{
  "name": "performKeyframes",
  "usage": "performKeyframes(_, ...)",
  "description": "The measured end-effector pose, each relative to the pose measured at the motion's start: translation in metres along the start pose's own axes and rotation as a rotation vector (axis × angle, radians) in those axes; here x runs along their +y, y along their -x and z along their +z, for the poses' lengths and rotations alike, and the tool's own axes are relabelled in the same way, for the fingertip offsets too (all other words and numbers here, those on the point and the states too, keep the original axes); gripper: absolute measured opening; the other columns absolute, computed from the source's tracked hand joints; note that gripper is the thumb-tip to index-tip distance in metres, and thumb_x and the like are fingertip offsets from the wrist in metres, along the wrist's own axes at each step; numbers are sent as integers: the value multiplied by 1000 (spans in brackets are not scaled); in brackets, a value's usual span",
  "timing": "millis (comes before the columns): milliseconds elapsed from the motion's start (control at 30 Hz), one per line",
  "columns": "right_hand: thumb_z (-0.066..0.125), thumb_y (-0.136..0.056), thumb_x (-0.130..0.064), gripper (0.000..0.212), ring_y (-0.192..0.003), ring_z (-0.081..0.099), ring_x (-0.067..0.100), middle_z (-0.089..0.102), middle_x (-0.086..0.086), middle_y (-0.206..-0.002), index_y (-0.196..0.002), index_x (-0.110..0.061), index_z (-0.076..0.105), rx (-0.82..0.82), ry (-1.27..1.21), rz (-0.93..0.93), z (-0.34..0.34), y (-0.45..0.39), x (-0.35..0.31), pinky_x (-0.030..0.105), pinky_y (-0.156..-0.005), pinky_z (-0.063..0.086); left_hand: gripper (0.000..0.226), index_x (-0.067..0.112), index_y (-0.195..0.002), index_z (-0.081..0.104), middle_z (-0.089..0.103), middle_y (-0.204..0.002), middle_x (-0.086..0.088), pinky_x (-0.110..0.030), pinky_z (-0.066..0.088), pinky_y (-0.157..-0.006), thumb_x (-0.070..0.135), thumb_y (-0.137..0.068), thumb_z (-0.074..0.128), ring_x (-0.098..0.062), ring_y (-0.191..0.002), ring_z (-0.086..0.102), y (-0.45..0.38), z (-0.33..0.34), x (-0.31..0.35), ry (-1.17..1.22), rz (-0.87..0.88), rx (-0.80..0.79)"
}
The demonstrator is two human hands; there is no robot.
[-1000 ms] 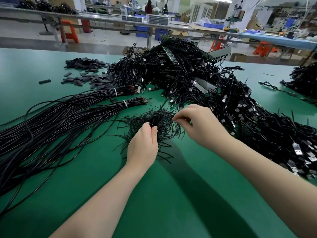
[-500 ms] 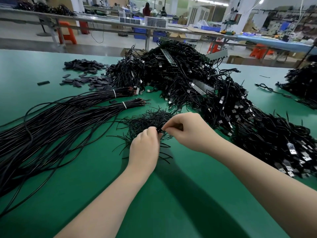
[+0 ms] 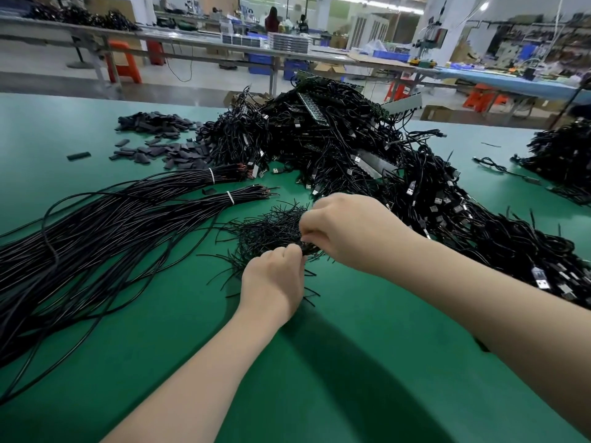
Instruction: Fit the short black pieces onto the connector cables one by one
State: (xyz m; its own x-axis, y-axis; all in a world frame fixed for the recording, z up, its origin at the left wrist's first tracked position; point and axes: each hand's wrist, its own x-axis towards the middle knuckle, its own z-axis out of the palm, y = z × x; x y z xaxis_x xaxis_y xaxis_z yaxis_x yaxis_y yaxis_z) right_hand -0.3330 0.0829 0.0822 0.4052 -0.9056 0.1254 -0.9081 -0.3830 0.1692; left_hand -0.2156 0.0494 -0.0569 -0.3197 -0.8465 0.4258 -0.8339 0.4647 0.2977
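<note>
A loose heap of short thin black pieces [image 3: 265, 230] lies on the green table [image 3: 319, 362] just beyond my hands. My left hand [image 3: 271, 282] has its fingers curled and pinches a small bunch of these pieces at the heap's near edge. My right hand [image 3: 348, 231] reaches in from the right, its fingertips pinching the same bunch right above the left fingers. A big pile of black connector cables with metal plugs [image 3: 399, 187] spreads behind and to the right. What the fingertips hold is partly hidden.
Long black wires in tied bundles [image 3: 112, 225] fan out on the left. Flat dark sleeves [image 3: 160, 148] lie scattered at the back left. Another cable pile [image 3: 563, 155] sits far right. Workbenches and orange stools [image 3: 123, 63] stand beyond the table.
My right hand has come down and left onto the heap until its fingertips meet my left hand's. The left hand stayed at the heap's near edge.
</note>
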Motion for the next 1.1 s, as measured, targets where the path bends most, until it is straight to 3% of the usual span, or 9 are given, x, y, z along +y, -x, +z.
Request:
performKeyframes(100, 53, -95, -30, 18, -89, 62, 24, 65, -2, -92, -101, -24, 69, -57, 84, -49, -11, -8, -2, 33, -65, 53, 24, 18, -84, 37, 42, -71, 5, -31, 29, -58, 30, -103, 28, -23, -65, 50, 0, -1, 0, 34, 55, -3)
performKeyframes(200, 57, -92, -45, 32, -71, 56, 23, 50, -4, -66, -86, -16, 68, -127, 144, -30, -15, -13, -1, 26, -48, 36, 35, 17, -94, 47, 51, -77, 4, -31, 33, -60, 34, -100, 17, -21, -71, 53, -1, -2, -3, 8, 38, -17)
performKeyframes(333, 51, -97, -32, 23, -78, 58, 27, 56, 2, -81, -83, -15, 56, -70, 181, -44, -1, -10, 0, 27, -54, 38, 26, 19, -85, 37, 45, -74, 5, -32, 32, -59, 33, -103, 25, -21, -67, 48, -1, -1, 0, 29, 13, -20)
performKeyframes(567, 58, -94, -29, 18, -77, 63, 20, 67, -2, -80, -90, -17, 70, -70, -278, 149, 5, 3, 13, 34, -71, 54, 29, 13, -73, 40, 46, -60, -4, -33, 26, -52, 18, -97, 55, -31, -54, 47, 3, -6, 3, 118, 74, 68)
performKeyframes(667, 58, -93, -29, 13, -80, 61, 17, 68, -4, -84, -90, -21, 69, -92, -216, 53, 6, -1, 14, 35, -72, 54, 26, 6, -68, 50, 51, -55, -8, -30, 29, -46, 10, -89, 65, -30, -46, 49, 4, -8, 5, 105, 176, 102)
performKeyframes(800, 66, -89, -33, 11, -66, 59, 1, 67, -14, -73, -82, -25, 68, -285, -455, -38, 0, -22, 35, 17, -63, 46, 35, 3, -77, 63, 64, -69, -8, -36, 49, -54, 24, -92, 40, -31, -63, 61, 7, -12, 10, 183, 355, 136)
performKeyframes(900, 63, -93, -28, 15, -63, 55, 3, 63, -12, -67, -81, -18, 63, -456, -893, 114, 6, -21, 63, 19, -59, 42, 35, 11, -71, 46, 49, -66, 1, -35, 38, -55, 29, -98, 33, -21, -61, 48, 9, -14, 12, 406, 270, 166)
performKeyframes(1000, 58, -95, -13, 15, -66, 53, 10, 61, 0, -72, -80, -13, 60, -282, -1311, 278, 43, -6, 56, 21, -59, 40, 36, 13, -76, 44, 43, -67, 8, -29, 36, -59, 35, -101, 32, -9, -62, 40, 11, -12, 16, 828, -24, 150)
performKeyframes(1100, 63, -93, -17, 17, -63, 51, 9, 61, -1, -69, -76, -12, 61, 160, -1405, 390, 84, 9, 12, 22, -59, 41, 30, 22, -76, 46, 46, -68, 19, -16, 36, -61, 28, -104, 36, -1, -64, 40, 9, -9, 16, 1007, -265, 196)
